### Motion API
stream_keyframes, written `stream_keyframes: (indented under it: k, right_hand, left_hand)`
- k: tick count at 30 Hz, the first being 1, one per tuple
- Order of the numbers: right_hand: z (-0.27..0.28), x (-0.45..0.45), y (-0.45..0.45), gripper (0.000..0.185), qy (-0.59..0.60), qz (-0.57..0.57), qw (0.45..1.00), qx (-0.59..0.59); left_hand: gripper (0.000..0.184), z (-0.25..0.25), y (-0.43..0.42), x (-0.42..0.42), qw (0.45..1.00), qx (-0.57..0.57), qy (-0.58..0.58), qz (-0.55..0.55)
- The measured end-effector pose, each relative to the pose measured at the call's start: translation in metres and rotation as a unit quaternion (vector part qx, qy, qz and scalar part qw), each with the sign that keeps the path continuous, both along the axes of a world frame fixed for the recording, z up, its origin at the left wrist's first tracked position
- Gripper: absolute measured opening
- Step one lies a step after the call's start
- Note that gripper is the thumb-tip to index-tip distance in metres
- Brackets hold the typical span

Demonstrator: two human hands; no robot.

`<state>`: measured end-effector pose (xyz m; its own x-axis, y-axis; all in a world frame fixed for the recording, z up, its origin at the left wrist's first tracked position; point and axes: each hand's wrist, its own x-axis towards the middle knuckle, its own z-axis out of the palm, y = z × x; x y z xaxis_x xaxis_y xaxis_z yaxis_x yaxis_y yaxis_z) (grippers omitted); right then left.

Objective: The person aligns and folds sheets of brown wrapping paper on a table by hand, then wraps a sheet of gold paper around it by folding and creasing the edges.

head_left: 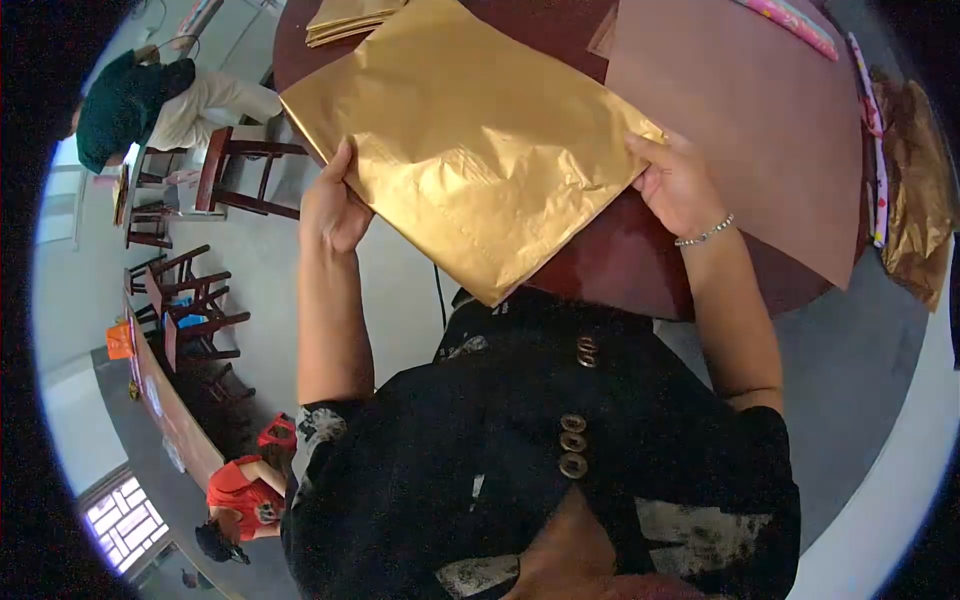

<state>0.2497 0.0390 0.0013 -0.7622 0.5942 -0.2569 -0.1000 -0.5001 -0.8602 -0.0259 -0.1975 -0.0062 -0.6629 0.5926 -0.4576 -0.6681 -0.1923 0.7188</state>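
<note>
A large sheet of shiny gold paper lies partly over the round table, crinkled along the part closest to my body. My left hand pinches its left edge, thumb on top and fingers underneath. At the right corner, my right hand grips the same gold paper, thumb above, and a beaded bracelet circles that wrist. One corner of the paper points toward my body, past the table's edge. The far end of the sheet runs out of view at the top.
The dark red table also bears a stack of folded gold paper, a large brown sheet and a pink patterned roll. Crumpled gold wrapping hangs at the right. Stools and two other people are at the left.
</note>
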Motion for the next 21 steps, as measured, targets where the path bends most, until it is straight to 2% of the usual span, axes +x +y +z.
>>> stream_keyframes:
  k: [3,6,9,10,11,12,14,15,16,17,19,21]
  right_hand:
    - [0.005,0.003,0.002,0.028,0.009,-0.015,0.998,-0.057]
    - [-0.006,0.006,0.014,0.029,0.060,0.020,0.996,-0.066]
    - [-0.004,0.007,0.014,0.036,0.044,0.017,0.998,-0.041]
    - [-0.006,0.010,0.014,0.036,0.045,0.021,0.998,-0.039]
    - [-0.008,0.015,0.016,0.041,0.078,0.040,0.993,-0.074]
    - [-0.008,0.018,0.021,0.047,0.116,0.065,0.986,-0.104]
    - [-0.012,0.027,0.025,0.066,0.218,0.150,0.957,-0.123]
    - [0.000,0.027,0.025,0.069,0.216,0.174,0.958,-0.073]
    - [0.013,0.024,0.030,0.074,0.213,0.194,0.957,-0.022]
    - [0.015,0.019,0.044,0.074,0.224,0.206,0.953,-0.002]
    - [0.012,0.017,0.071,0.079,0.151,0.213,0.958,0.120]
    - [0.062,0.011,0.057,0.073,0.128,0.198,0.953,0.191]
  left_hand:
    - [0.038,0.007,0.002,0.006,1.000,0.004,-0.011,0.003]
    - [0.038,0.019,0.006,0.012,1.000,0.019,-0.001,0.022]
    - [0.038,0.018,0.005,0.009,0.999,0.026,0.032,0.021]
    - [0.038,0.019,0.003,0.007,0.997,0.066,0.042,-0.004]
    - [0.039,0.022,0.000,0.003,0.992,0.109,0.056,-0.025]
    - [0.040,0.032,0.001,0.006,0.991,0.104,0.069,-0.040]
    - [0.042,0.047,0.007,0.008,0.978,0.149,0.131,-0.064]
    - [0.043,0.052,0.011,0.008,0.970,0.170,0.162,-0.060]
    - [0.042,0.058,0.012,0.005,0.961,0.210,0.138,-0.118]
    - [0.040,0.066,0.017,0.006,0.958,0.204,0.159,-0.127]
    - [0.041,0.081,0.027,0.009,0.935,0.228,0.198,-0.186]
    - [0.037,0.102,0.041,0.021,0.924,0.243,0.221,-0.195]
